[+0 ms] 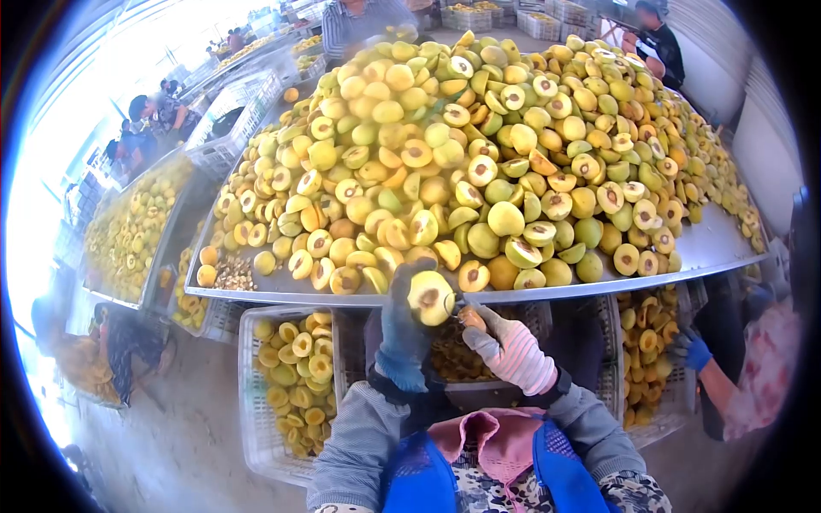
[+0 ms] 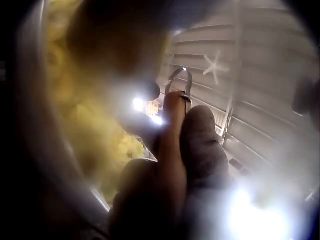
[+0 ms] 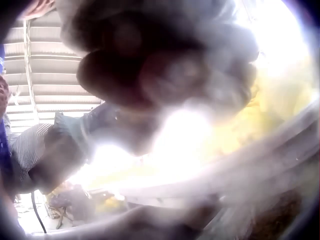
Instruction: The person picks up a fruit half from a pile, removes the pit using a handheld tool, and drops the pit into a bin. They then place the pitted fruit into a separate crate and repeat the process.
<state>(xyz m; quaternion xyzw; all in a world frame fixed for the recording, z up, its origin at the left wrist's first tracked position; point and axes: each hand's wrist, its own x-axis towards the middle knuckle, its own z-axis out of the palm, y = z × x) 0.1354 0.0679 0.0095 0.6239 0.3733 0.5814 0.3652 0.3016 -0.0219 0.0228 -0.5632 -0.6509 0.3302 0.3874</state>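
Fruit (image 1: 421, 285) shows its stone (image 1: 429, 299) face up, likely for easy reach, by the bench's (image 1: 547, 296) front edge; left hand's (image 1: 404, 338) fingers clamp it, right hand's (image 1: 519, 352) fingers grip the looped tool (image 1: 470, 317).

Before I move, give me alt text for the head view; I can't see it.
A gloved left hand holds a cut yellow-green fruit while the gloved right hand grips a tool beside it. Beyond them, a metal table is heaped with similar fruit, many halved. Fruit-filled crates stand below.

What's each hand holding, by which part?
The left hand holds a cut fruit by its rounded side; the right hand, a looped tool by its handle.
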